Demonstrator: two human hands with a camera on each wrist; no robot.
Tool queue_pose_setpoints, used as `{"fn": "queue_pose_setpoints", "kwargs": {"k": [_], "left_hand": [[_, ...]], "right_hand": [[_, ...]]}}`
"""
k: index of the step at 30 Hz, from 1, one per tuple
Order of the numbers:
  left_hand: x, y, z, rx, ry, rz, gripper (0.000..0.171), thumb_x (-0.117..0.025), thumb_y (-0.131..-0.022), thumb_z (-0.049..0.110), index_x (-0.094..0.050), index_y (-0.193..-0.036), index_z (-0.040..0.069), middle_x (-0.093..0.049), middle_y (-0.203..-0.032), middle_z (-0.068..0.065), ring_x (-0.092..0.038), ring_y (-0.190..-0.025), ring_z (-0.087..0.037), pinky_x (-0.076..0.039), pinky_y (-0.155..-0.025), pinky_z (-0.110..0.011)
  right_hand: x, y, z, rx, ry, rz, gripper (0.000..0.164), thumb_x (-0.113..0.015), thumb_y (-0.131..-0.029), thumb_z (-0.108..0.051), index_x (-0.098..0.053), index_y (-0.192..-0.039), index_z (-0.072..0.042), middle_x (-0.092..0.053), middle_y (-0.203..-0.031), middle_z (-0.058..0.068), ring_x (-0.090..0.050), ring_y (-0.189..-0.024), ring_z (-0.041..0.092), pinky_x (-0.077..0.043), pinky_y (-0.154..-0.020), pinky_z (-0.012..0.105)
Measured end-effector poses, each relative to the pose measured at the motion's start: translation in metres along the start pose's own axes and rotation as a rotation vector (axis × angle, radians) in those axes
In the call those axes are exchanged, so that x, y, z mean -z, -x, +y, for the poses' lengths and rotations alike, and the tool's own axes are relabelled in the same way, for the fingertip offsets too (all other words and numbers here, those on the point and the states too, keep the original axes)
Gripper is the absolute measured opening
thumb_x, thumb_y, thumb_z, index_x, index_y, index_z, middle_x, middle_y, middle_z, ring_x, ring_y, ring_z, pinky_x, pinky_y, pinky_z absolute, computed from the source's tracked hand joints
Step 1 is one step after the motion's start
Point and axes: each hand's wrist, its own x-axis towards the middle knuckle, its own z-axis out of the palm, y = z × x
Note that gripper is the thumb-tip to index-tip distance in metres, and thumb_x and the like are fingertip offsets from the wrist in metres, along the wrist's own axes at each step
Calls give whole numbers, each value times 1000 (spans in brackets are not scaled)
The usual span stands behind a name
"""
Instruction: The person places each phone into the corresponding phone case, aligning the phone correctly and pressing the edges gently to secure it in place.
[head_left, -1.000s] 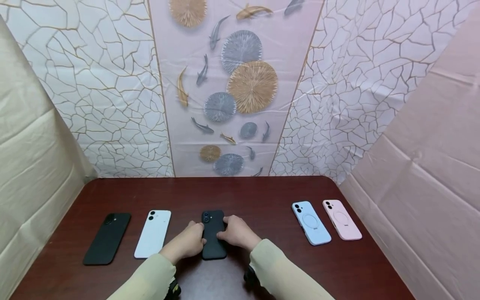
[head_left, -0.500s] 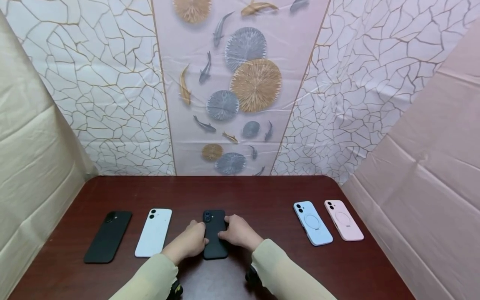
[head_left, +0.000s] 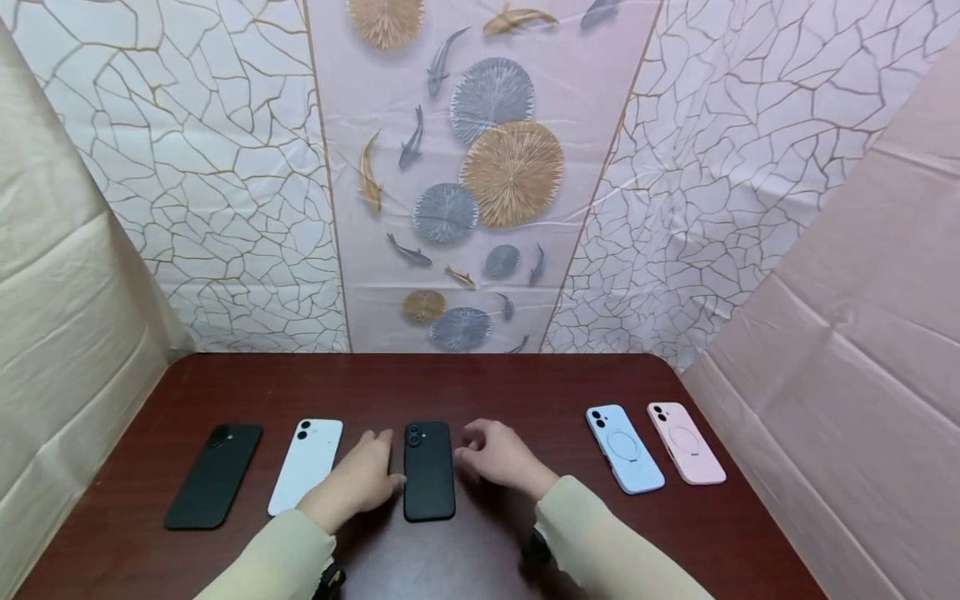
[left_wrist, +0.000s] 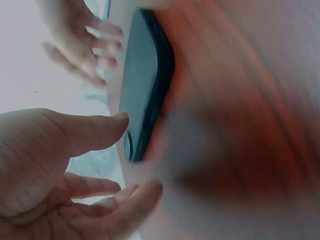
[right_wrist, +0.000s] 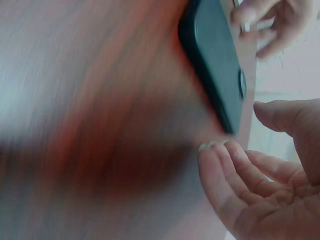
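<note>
A black phone [head_left: 429,479] lies back up on the dark wooden table between the two hands, its camera lenses at the far left corner. The left hand [head_left: 362,473] is just left of it, fingers relaxed and thumb tip by the phone's edge. On the other side the right hand [head_left: 504,457] is a little apart from the phone, its fingers loosely bent around nothing. In the left wrist view the phone [left_wrist: 142,75] lies flat beyond the thumb. The right wrist view shows the phone [right_wrist: 215,60] past the right fingertips.
A white phone [head_left: 306,467] lies left of the left hand, partly overlapped by it, with another black phone [head_left: 214,477] farther left. To the right lie a light blue phone [head_left: 624,448] and a pink phone [head_left: 686,443]. A patterned cloth [head_left: 450,275] hangs behind the table [head_left: 517,379].
Both hands have let go of the middle black phone and moved apart, the left hand to the left and the right hand to the right. The phone stays in place.
</note>
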Motion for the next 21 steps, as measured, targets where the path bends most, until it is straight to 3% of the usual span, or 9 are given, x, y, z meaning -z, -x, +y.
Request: {"fn": "queue_pose_setpoints", "kwargs": {"k": [5,13,21], "left_hand": [[16,8,-20,34,-101,91,79,-77,-83,28,-38,-141,-9,-40,-135,-35,-40,-123,-50,-41,-93,-58],[29,17,-41,116,-196,153,85,-82,-76,39,-44,-136,-9,-41,-128,-37,-41,-114,-52,-43,-79,-63],[41,25,-64,197,-209,135,91,-82,-74,45,-42,-133,-12,-40,-116,-37,-42,-102,-50,-45,-68,-59]], "right_hand": [[30,5,23,-34,125,126,49,-70,-89,-33,-58,-127,-4,-64,-96,4,-59,-78,14,-50,-70,37],[62,21,61,-151,240,243,62,-72,-87,-36,-50,-137,-7,-60,-123,13,-60,-106,28,-50,-83,47],[82,28,80,-186,372,308,69,-70,-87,-36,-44,-140,-1,-50,-130,28,-52,-114,43,-45,-88,57]]}}
